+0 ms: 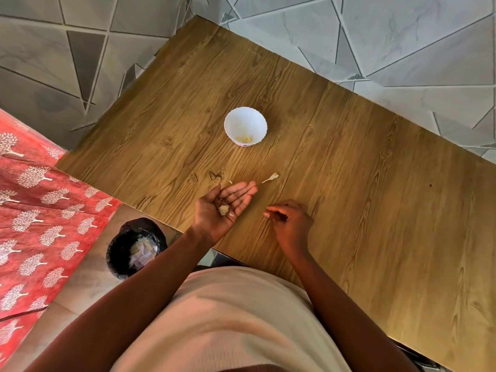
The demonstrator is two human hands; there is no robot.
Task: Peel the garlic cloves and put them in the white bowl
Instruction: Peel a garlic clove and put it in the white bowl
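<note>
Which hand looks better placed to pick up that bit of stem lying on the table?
Probably the right hand. It hovers nearer the stem, fingertips pinched and apparently free. The left hand lies palm up, cupping peel scraps, so it is busy.

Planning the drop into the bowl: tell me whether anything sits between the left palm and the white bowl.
Nothing visible blocks it. Bare table lies between the left hand and the white bowl; only a tiny skin scrap lies flat near the fingertips.

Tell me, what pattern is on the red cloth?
White little trees on the red cloth, seen best in the head view, the only one.
</note>
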